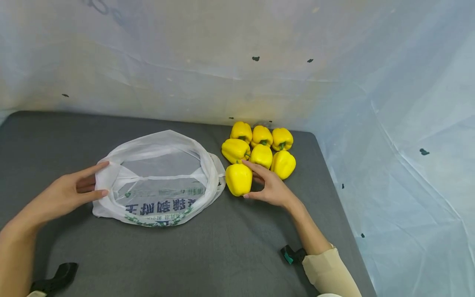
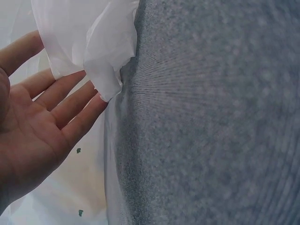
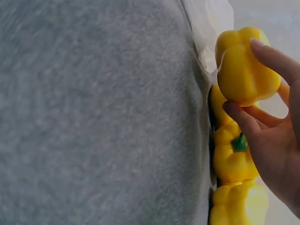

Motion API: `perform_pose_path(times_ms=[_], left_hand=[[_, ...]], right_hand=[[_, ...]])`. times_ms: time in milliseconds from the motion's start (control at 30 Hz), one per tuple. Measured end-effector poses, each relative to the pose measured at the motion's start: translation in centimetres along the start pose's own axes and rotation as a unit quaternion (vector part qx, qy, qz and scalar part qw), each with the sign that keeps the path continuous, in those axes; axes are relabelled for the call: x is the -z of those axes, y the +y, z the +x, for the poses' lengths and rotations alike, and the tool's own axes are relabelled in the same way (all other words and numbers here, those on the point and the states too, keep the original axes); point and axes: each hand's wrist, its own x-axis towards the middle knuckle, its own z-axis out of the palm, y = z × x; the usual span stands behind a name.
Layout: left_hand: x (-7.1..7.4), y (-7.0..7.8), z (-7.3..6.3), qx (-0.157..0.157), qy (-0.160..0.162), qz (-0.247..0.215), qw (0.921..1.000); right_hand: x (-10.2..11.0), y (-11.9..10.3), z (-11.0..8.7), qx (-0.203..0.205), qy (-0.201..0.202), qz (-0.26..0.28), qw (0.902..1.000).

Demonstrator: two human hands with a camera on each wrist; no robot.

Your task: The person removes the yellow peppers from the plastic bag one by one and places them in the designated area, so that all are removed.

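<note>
My right hand (image 1: 272, 187) grips a yellow bell pepper (image 1: 238, 180) between thumb and fingers, stem toward the back. In the right wrist view, the same pepper (image 3: 246, 68) appears lifted off the cloth. Against the left side of a white plastic bag (image 1: 211, 173) rests my left hand (image 1: 72, 187). Its fingers are fairly straight, touching the bag, and the left wrist view shows the palm bare. The bag lies with its mouth spread wide and printed characters showing through. Behind the held pepper sit several more yellow bell peppers (image 1: 261, 156) in a cluster.
A dark grey cloth covers the table (image 1: 167, 260). Pale plastic sheeting (image 1: 208, 57) hangs along the back and the right side, close to the table's edge. The peppers stand near the back right corner.
</note>
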Motion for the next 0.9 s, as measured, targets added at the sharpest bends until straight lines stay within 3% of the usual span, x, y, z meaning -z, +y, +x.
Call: perform_pose_path(times_ms=[533,900], left_hand=[[-0.2,-0.1,-0.1,0.001,-0.007,0.005,1.0],[-0.2,-0.2,0.0,-0.005,-0.002,-0.006,1.0]], right_hand=[[-0.8,1.2,-0.2,-0.03,0.001,0.0,0.9995],[-0.4,-2.8,-0.3,-0.037,-0.013,0.033,0.9987]])
